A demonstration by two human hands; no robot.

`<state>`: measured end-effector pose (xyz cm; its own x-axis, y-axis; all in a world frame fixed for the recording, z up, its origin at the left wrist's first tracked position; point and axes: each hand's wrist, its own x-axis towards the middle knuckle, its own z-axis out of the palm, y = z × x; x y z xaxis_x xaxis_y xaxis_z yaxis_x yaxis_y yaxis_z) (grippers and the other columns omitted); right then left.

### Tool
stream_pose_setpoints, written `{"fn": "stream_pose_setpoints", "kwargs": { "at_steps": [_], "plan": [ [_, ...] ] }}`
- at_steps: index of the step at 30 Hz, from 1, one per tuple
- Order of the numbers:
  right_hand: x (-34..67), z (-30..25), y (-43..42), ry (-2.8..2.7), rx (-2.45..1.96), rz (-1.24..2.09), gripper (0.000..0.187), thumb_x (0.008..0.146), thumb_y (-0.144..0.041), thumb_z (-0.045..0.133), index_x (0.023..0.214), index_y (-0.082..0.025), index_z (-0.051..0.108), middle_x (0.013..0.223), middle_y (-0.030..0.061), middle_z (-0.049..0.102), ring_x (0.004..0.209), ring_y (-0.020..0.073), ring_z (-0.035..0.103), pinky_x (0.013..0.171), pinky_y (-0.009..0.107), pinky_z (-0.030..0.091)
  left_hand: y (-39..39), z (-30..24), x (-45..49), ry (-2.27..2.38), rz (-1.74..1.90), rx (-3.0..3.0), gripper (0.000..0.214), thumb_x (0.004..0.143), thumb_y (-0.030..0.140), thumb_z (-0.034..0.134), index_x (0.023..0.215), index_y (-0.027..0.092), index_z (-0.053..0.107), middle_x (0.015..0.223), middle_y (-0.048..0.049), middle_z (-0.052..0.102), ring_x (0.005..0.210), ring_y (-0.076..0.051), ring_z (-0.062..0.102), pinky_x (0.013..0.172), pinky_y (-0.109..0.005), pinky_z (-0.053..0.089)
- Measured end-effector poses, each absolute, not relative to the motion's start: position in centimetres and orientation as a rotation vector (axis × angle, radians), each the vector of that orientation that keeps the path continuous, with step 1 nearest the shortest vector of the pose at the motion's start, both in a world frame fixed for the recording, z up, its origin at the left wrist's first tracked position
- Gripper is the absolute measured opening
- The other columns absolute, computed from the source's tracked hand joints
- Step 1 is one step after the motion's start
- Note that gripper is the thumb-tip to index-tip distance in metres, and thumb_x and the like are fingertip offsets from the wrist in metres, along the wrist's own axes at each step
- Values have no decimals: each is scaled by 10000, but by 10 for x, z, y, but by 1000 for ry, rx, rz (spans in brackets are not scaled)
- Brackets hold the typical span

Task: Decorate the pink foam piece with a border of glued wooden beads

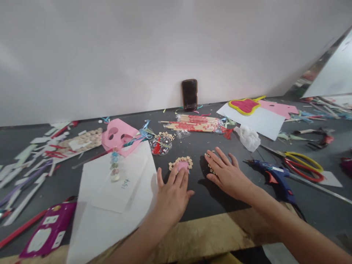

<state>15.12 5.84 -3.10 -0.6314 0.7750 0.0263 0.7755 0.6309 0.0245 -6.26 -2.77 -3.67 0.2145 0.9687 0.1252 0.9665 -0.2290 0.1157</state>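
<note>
With fingers spread, my left hand (172,194) rests its fingertips on the near edge of a small pink square (183,165) bordered by light wooden beads (176,160). Part of that border is hidden under the fingers. My right hand (227,174) is held flat and spread over a small scatter of similar beads (210,168), which it partly covers; whether it touches them I cannot tell. Beyond my left hand lies a round red and black patterned piece (161,145), and more loose beads (167,135) sit beside it.
A blue glue gun (275,176) and scissors (302,165) lie right. White sheets (93,183) and a pink mask-like cutout (118,134) lie left. Wrapped sticks (192,124) and a crumpled white tissue (247,137) lie farther back. A phone (189,94) leans against the wall.
</note>
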Motion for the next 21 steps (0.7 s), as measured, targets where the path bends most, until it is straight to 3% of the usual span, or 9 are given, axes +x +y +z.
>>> {"fn": "stream_pose_setpoints", "kwargs": {
  "at_steps": [11, 21],
  "plan": [
    [138, -20, 51, -2855, -1160, -56, 478, 955, -372, 367, 1386, -177, 437, 1506, 80, 358, 1424, 316, 175, 1053, 592, 290, -59, -39, -52, 1896, 315, 2491, 537, 902, 565, 389, 1285, 224, 547, 1340, -81, 575, 1330, -298, 382, 1091, -667, 108],
    [129, -22, 48, -2835, -1011, 16, 410, 949, -266, 388, 1338, -185, 491, 1455, 96, 436, 1407, 297, 237, 1063, 557, 303, -78, -34, -53, 1872, 420, 2476, 514, 873, 574, 449, 1259, 253, 560, 1322, -86, 588, 1308, -307, 404, 1098, -637, 11]
  ]
}}
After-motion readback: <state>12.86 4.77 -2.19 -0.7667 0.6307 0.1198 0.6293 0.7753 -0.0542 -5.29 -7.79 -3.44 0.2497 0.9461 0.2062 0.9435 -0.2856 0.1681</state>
